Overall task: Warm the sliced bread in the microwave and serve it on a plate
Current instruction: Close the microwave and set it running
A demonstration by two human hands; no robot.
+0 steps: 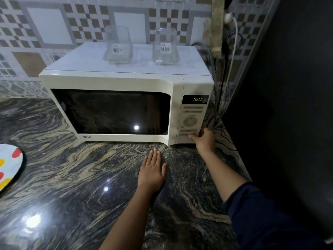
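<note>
A white microwave [111, 78] stands on the dark marbled counter [72, 177] with its door shut and its window dark. No bread is visible. The green display [197, 99] is lit. My right hand [204, 138] is at the lower right corner of the control panel [191, 121]: a finger touches a bottom button and the thumb lies against the microwave's side. My left hand [152, 170] lies flat on the counter in front of the microwave, fingers straight. A white plate [9, 168] with red and yellow spots sits at the left edge, partly cut off.
Two clear glass containers [119, 46] [165, 46] with barcode labels stand on top of the microwave. Cables [223, 83] hang down the tiled wall to its right, next to a dark wall [288, 87].
</note>
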